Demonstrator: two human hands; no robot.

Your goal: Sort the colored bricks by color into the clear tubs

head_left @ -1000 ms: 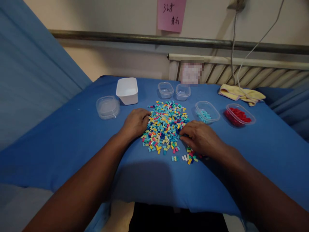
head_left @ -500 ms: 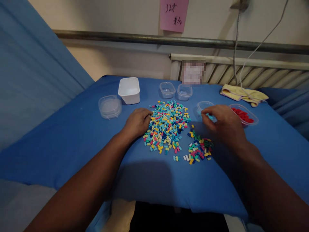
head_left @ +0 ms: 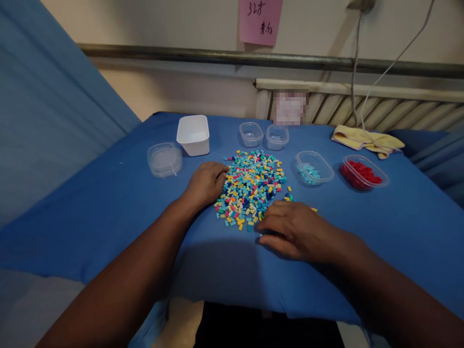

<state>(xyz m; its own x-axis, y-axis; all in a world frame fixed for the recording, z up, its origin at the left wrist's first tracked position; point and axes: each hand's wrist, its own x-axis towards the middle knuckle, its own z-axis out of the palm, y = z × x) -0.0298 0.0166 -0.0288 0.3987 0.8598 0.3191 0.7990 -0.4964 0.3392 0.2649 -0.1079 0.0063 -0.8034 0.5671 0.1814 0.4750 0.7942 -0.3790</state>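
Observation:
A large heap of small toy building bricks [head_left: 250, 186] in mixed colours lies on the blue cloth. At its left edge rests my left hand [head_left: 207, 182], fingers loosely bent and thumb a little apart, with nothing visible in it. My right hand [head_left: 295, 229] is low over the cloth at the heap's near right side. Its thumb and fingers are apart, and the tips reach the edge bricks. Beneath it, a smaller group of bricks is mostly hidden. Farther right, a clear tub [head_left: 314, 168] contains light blue bricks, and another clear tub [head_left: 364, 173] contains red bricks.
Two clear tubs, one on the left [head_left: 251, 134] and one on the right [head_left: 277, 137], stand behind the heap. A white container [head_left: 194, 136] and stacked clear lids or shallow tubs [head_left: 165, 160] are at the left. A yellow cloth [head_left: 366, 140] lies back right, by the radiator [head_left: 329, 108].
My right hand has moved left and toward me, from above the tub of light blue bricks to the heap's near edge. The left hand stays in place.

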